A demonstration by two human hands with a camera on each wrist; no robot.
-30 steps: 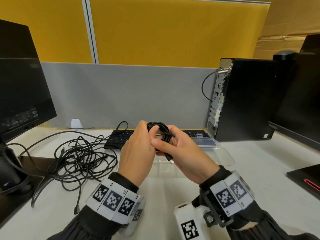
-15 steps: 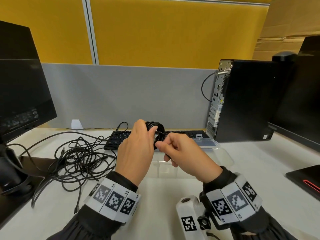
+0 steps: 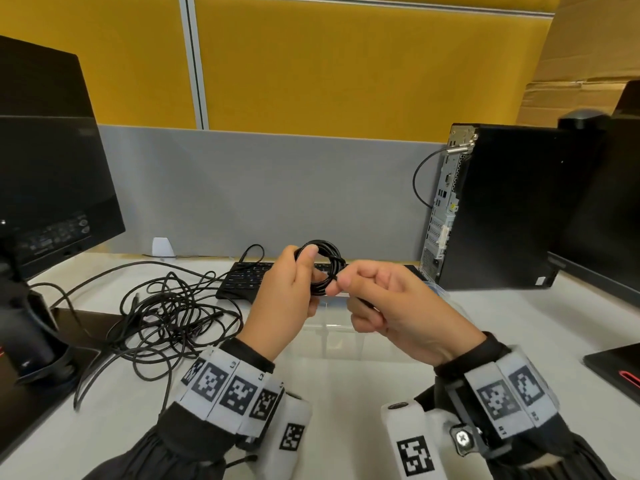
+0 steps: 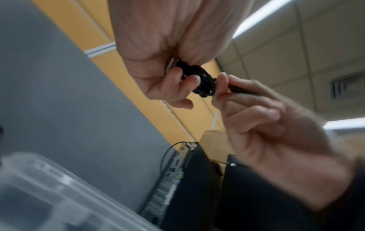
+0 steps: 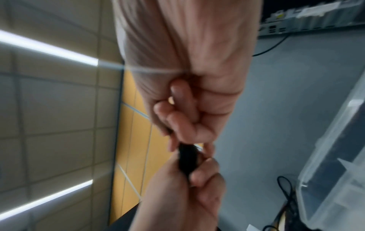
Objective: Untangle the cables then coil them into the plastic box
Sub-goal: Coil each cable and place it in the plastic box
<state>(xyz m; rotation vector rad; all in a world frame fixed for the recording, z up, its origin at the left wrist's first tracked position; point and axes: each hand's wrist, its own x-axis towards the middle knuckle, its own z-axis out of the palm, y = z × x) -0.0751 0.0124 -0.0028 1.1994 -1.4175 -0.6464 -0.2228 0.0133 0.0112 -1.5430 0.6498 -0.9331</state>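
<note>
The head camera looked down from above at the table (image 3: 346, 393). Each wrist camera sat very close, looking up. All three saw both hands and the black cable coil (image 3: 325, 268).

Black cable coil (image 3: 323, 268): small tight ring, held upright in air above box. Loose black cable tangle (image 3: 169, 313): sprawled on white bench, left of box. Clear plastic box (image 3: 332, 337): open, on bench, in front of keyboard.
</note>
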